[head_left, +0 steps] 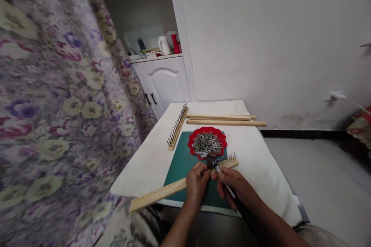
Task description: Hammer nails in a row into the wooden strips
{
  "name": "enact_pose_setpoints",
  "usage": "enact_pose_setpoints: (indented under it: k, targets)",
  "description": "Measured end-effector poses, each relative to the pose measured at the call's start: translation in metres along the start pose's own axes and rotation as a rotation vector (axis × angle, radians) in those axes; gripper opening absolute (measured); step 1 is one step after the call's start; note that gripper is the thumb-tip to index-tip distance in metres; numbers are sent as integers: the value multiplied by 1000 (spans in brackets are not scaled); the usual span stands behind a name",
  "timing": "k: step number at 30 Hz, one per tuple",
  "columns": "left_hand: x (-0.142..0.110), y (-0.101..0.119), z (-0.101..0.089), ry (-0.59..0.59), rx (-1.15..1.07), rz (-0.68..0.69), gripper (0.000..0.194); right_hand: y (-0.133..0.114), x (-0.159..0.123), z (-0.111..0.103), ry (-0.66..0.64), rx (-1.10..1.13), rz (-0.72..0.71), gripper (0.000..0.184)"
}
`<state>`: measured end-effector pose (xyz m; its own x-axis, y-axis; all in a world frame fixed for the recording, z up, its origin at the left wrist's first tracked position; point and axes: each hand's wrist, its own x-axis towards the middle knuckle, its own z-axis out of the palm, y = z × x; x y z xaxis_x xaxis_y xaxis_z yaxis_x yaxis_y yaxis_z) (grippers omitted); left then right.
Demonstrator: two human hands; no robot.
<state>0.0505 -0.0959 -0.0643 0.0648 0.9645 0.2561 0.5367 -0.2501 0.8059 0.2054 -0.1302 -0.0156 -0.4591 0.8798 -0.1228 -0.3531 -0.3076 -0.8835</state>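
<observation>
A long wooden strip [158, 195] lies across a green cutting mat [179, 166] on a white table [145, 162]. Several nails stand along its right end. My left hand [196, 184] rests on the strip, fingers pinched near a nail. My right hand [233, 183] grips a small hammer [216, 166], its dark head right above the strip. A red scalloped dish [207, 142] full of nails sits just beyond the hands.
Another strip studded with nails [177, 126] lies at the mat's far left. Two bare wooden strips [223, 120] lie near the wall. A floral curtain [58, 104] hangs on the left. A white cabinet [164, 83] stands in the doorway behind.
</observation>
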Motion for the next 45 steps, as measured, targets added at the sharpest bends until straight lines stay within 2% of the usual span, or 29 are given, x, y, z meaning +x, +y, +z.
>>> enact_pose_setpoints:
  k: [12,22,34,45]
  targets:
    - [-2,-4,3,25,20,-12,15,-3,-1,3,-3,-4,10,36]
    - [-2,1,2,27,14,-15,16,0,-1,3,-3,13,13,33]
    - [-3,0,3,27,20,-16,11,-19,-10,-8,22,13,-114,28]
    - [-3,4,3,28,6,-24,13,-9,-6,-1,-6,29,-28,30]
